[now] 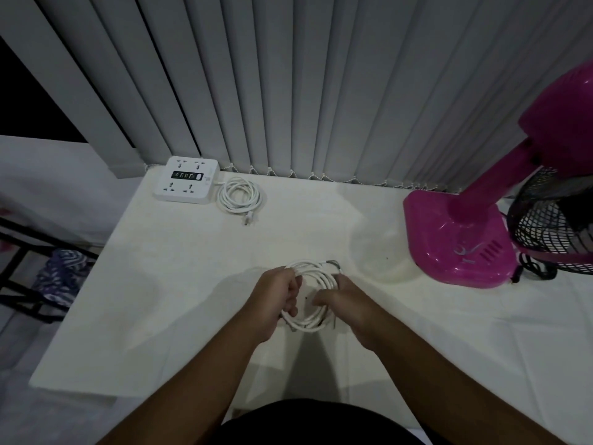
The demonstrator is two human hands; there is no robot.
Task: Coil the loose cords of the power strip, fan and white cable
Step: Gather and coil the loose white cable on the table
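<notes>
Two hands meet low in the middle of my head view, both gripping one white round cable coil [317,273] just above the white tabletop [192,284]. My left hand [276,297] has its fingers curled round the coil's left side. My right hand [349,303] closes on the right side, thumb reaching across the loops. A grey plug end sticks out at the coil's top right.

At the far left corner, against the grey vertical blinds [288,91], lies the white square power strip [186,179]. Its white cord [240,195] sits wound in a neat ring just beside it, plug pointing toward me.

On the right stands the magenta plastic fan [455,245], its black wire grille tilted down. The fan's black cord [536,268] lies bunched by the base.
</notes>
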